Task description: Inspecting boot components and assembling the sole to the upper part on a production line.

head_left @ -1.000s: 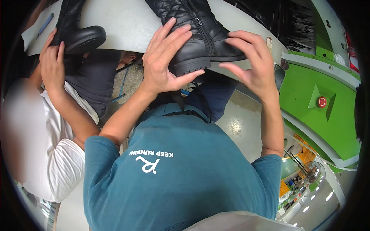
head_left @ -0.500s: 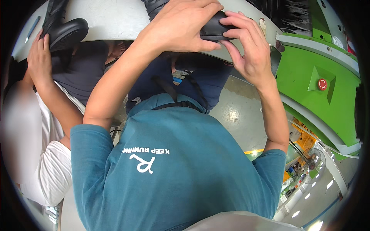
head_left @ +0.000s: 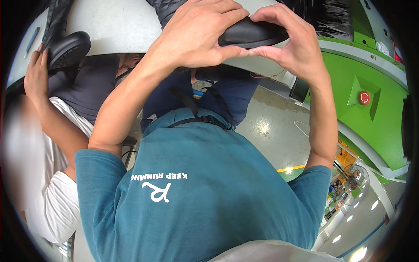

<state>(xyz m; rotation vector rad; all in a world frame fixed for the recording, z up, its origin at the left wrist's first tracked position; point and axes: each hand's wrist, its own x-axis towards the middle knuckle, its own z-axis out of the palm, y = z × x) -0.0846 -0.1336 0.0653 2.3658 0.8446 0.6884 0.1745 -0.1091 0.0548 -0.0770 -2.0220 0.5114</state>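
A black boot [head_left: 253, 34] with a smooth rounded toe lies across the far edge of my view, its toe pointing right. Its quilted shaft [head_left: 165, 9] shows beyond my left wrist. My left hand [head_left: 203, 34] lies over the middle of the boot, thumb along the near side and fingers over the top. Around the toe curves my right hand [head_left: 299, 41], fingers on the far side and thumb on the near side. Both thumb tips meet at the boot's near lower edge. Part of the boot is hidden under my left hand.
At left, a co-worker in a white shirt has a hand [head_left: 37, 74] on another black boot [head_left: 70, 49] at the pale table [head_left: 118, 26]. A green machine [head_left: 336, 87] with a red stop button [head_left: 364, 97] stands at right. A fan [head_left: 354, 177] stands lower right.
My right hand has shifted right and wrapped round the toe, its thumb now meeting my left thumb. More of the boot's toe shows. The co-worker's hand and boot appear slightly further left.
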